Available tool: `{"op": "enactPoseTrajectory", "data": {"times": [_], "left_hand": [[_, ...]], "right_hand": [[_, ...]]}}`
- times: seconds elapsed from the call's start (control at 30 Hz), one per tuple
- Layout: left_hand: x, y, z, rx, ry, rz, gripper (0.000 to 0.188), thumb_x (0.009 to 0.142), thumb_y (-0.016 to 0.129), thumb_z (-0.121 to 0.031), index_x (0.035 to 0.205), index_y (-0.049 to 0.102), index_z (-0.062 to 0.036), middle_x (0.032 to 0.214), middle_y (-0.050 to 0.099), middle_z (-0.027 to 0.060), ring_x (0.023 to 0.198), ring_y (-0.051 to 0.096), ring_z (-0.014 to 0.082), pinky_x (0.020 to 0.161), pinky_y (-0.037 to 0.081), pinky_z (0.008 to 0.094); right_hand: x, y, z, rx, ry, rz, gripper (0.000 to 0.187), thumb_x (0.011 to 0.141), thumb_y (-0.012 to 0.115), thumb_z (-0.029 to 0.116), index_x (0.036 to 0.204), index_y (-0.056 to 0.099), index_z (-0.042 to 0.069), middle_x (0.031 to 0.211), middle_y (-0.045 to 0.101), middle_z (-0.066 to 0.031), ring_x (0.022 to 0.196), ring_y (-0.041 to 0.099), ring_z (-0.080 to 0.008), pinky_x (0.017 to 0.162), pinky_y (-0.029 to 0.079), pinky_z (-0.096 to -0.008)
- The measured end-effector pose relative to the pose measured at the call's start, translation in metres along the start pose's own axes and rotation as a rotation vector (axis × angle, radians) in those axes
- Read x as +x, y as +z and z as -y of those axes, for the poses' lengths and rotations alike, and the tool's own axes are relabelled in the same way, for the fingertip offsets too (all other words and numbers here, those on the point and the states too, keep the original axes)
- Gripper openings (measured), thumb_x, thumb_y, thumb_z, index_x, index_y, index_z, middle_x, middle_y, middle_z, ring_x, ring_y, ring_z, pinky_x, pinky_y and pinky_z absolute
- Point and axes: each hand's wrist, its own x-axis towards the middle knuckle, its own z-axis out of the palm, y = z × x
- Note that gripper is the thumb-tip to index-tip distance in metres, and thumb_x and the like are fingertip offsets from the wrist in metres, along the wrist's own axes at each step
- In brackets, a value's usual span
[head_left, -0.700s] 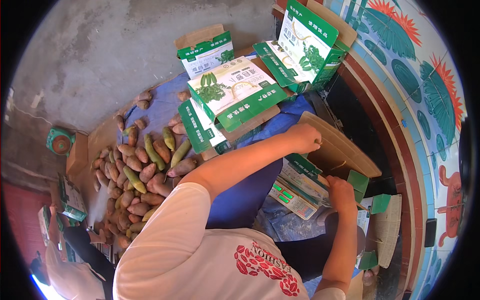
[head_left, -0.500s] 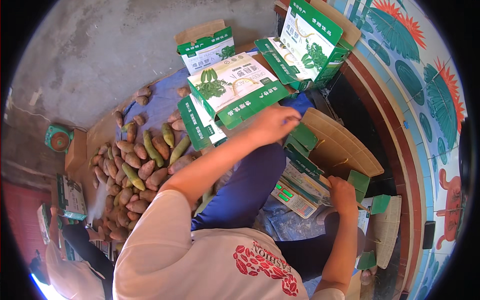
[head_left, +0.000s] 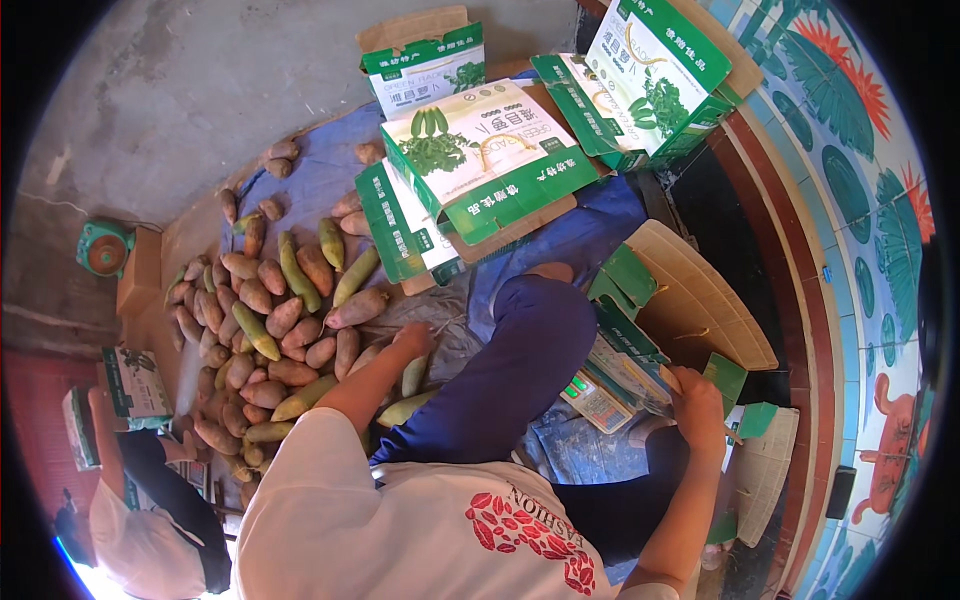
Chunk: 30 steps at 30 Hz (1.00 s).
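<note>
In the head view, my left hand (head_left: 412, 340) hangs over the near right part of a heap of sweet potatoes (head_left: 357, 308), fingers loosely curled; I cannot tell whether anything is in them. The heap spreads mostly to the left of this hand, with long green radishes (head_left: 255, 332) lying among the sweet potatoes. Blue sheeting (head_left: 620, 207) shows beyond the hand and to its right. Also beyond it lies a white-and-green carton (head_left: 475, 155) with a rope handle, and a smaller-looking upright carton (head_left: 425, 75) stands farther off.

My right hand (head_left: 697, 405) grips the near edge of an open carton (head_left: 700, 290), which lies beyond the hand and to its left, its brown flap raised. Just left of the same hand is a digital scale (head_left: 598, 405) with a lit green display. My bent knee (head_left: 540, 325) is between my two hands. Far left of my left hand, a co-worker (head_left: 140, 540) is beside another carton (head_left: 137, 380).
</note>
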Motion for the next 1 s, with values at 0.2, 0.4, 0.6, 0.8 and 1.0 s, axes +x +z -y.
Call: {"op": "enactPoseTrajectory", "data": {"times": [0.2,0.4,0.6,0.8,1.0], "left_hand": [[0.009,0.037,0.020,0.128,-0.246,0.272,0.058,0.077,0.064,-0.023,0.132,0.046,-0.0164,0.134,0.044,0.0192,0.121,0.048,0.0366,0.100,0.041,0.0423],[0.022,0.055,0.007,0.133,-0.298,0.405,0.082,0.076,0.066,-0.022,0.145,0.022,-0.0237,0.143,0.033,0.0134,0.134,0.033,0.0330,0.104,0.037,0.0486],[0.024,0.056,-0.006,0.175,-0.396,0.444,0.089,0.075,0.067,-0.015,0.146,0.015,-0.0264,0.149,0.027,0.0054,0.138,0.025,0.0308,0.107,0.030,0.0521],[0.033,0.058,-0.001,0.246,-0.350,0.459,0.093,0.076,0.069,-0.019,0.148,0.010,-0.0242,0.147,0.029,0.0093,0.137,0.027,0.0310,0.107,0.031,0.0489],[0.038,0.045,-0.019,0.461,-0.224,0.515,0.070,0.075,0.071,-0.014,0.137,0.038,-0.0128,0.136,0.040,0.0105,0.129,0.039,0.0304,0.101,0.038,0.0468]], "right_hand": [[0.003,-0.002,0.007,0.038,0.058,0.020,0.027,0.074,0.058,-0.004,0.098,0.063,0.005,0.090,0.063,-0.0176,0.088,0.060,-0.0381,0.074,0.047,-0.0432],[0.005,-0.001,0.006,0.074,0.060,0.004,0.025,0.074,0.058,-0.005,0.096,0.061,0.004,0.090,0.062,-0.0184,0.087,0.060,-0.0391,0.072,0.047,-0.0424],[0.007,0.001,0.005,0.049,0.071,-0.036,0.025,0.072,0.060,-0.006,0.094,0.060,0.004,0.089,0.062,-0.0181,0.085,0.060,-0.0392,0.071,0.047,-0.0422],[0.009,0.002,0.006,0.050,0.083,-0.033,0.022,0.072,0.060,-0.006,0.092,0.057,0.003,0.088,0.061,-0.0187,0.085,0.059,-0.0399,0.070,0.047,-0.0424],[0.009,0.000,0.005,0.059,0.080,-0.036,0.022,0.072,0.060,-0.006,0.093,0.056,0.001,0.089,0.061,-0.0194,0.086,0.059,-0.0404,0.071,0.047,-0.0431]]}}
